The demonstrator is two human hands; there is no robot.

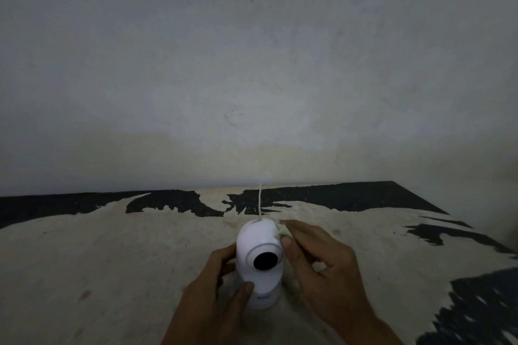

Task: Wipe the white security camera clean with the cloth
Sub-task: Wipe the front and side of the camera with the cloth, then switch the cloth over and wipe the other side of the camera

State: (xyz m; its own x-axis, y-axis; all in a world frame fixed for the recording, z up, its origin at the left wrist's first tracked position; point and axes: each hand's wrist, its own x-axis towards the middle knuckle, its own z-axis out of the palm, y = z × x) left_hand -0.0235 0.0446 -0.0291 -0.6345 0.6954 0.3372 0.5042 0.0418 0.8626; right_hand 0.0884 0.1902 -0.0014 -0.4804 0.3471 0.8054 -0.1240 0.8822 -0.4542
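Note:
The white security camera (259, 258) stands upright on the worn table (112, 260), its round black lens facing me. My left hand (221, 286) grips the camera's lower body from the left, thumb across the front. My right hand (316, 258) holds a small pale cloth (282, 230) pinched in its fingertips and presses it against the camera's upper right side. Most of the cloth is hidden by the fingers. A thin white cable (260, 199) runs from the camera's top back toward the wall.
The tabletop is beige with torn black patches (350, 196) along the back and at the right edge. A plain grey wall (252, 64) rises directly behind the table. The light is dim.

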